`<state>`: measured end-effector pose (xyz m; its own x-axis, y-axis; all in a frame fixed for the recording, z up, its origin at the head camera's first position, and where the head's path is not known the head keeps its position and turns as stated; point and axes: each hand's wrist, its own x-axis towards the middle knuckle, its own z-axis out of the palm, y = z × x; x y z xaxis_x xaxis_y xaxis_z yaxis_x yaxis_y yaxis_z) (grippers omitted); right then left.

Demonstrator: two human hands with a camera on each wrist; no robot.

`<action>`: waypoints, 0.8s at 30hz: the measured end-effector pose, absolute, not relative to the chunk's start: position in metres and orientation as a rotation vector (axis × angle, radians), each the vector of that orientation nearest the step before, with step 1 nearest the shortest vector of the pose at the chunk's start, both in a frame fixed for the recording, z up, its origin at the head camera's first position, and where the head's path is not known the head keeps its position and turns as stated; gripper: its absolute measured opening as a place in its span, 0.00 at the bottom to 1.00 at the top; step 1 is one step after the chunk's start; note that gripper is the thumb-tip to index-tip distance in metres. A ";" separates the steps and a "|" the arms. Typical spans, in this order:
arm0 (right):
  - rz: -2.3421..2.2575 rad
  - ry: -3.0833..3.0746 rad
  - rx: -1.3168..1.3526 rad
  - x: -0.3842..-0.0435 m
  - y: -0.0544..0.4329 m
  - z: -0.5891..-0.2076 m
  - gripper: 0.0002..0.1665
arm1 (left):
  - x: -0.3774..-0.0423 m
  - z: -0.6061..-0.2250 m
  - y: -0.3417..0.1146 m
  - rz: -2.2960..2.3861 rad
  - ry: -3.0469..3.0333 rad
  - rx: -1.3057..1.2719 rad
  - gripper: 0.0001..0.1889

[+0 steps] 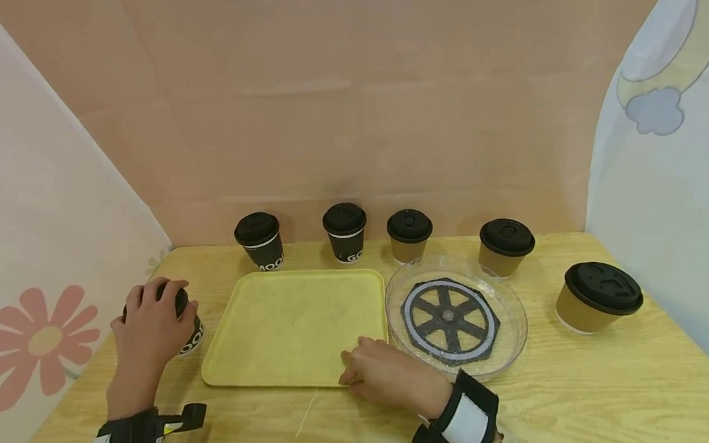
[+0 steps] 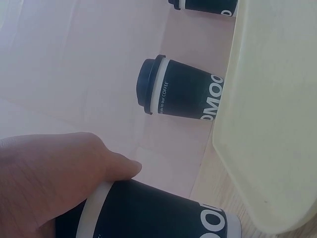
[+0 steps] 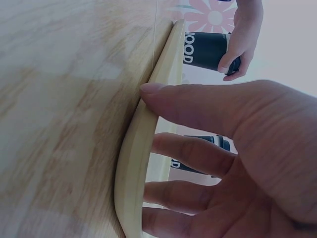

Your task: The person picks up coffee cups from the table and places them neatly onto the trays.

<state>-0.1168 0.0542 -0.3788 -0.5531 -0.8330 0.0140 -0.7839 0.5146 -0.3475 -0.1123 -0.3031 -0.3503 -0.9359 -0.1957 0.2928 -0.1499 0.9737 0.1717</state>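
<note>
At the left of the table, my left hand (image 1: pixel 154 319) grips a black paper coffee cup (image 2: pixel 153 210) from above, around its lid. White lettering shows low on the cup. Beside it lies a yellow rectangular tray (image 1: pixel 286 323), flat and bare. My right hand (image 1: pixel 393 373) is at the tray's near right corner. In the right wrist view, the thumb (image 3: pixel 183 101) presses the outer rim while the other fingers lie over the inner side, pinching the edge. The tips of those fingers are partly hidden behind the rim.
Two black lidded cups, one left (image 1: pixel 265 251) and one centre (image 1: pixel 349 244), stand behind the tray. Brown lidded cups stand at the back (image 1: pixel 409 249), back right (image 1: pixel 500 259) and far right (image 1: pixel 586 311). A clear round dish (image 1: pixel 517 341) with a dark hexagonal wheel-like piece (image 1: pixel 443 319) adjoins the tray.
</note>
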 end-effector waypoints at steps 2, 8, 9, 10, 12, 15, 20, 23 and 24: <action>-0.473 2.594 -1.399 -0.116 0.054 -0.379 0.08 | -0.112 -0.351 -0.303 -0.212 -2.808 0.248 0.20; -0.491 2.597 -1.377 -0.115 0.054 -0.381 0.09 | -0.112 -0.351 -0.303 -0.218 -2.799 0.243 0.20; -0.491 2.598 -1.378 -0.115 0.054 -0.381 0.09 | -0.111 -0.351 -0.303 -0.218 -2.796 0.244 0.20; -0.491 2.598 -1.381 -0.115 0.054 -0.381 0.09 | -0.112 -0.351 -0.303 -0.217 -2.794 0.244 0.20; -0.490 2.598 -1.384 -0.116 0.054 -0.381 0.09 | -0.112 -0.352 -0.303 -0.217 -2.794 0.248 0.20; -0.479 2.600 -1.397 -0.116 0.054 -0.381 0.09 | -0.112 -0.352 -0.304 -0.219 -2.802 0.250 0.20; -0.468 2.601 -1.415 -0.116 0.054 -0.382 0.09 | -0.111 -0.354 -0.304 -0.228 -2.798 0.249 0.20; -0.477 2.596 -1.413 -0.117 0.054 -0.382 0.09 | -0.112 -0.354 -0.304 -0.232 -2.792 0.243 0.20; -0.484 2.592 -1.407 -0.117 0.054 -0.382 0.09 | -0.112 -0.354 -0.304 -0.234 -2.790 0.242 0.20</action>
<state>-0.1169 0.0540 -0.3817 -0.5479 -0.8364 0.0192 -0.7870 0.5074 -0.3510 -0.1120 -0.3042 -0.3541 -0.9313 -0.1937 0.3086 -0.1396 0.9720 0.1890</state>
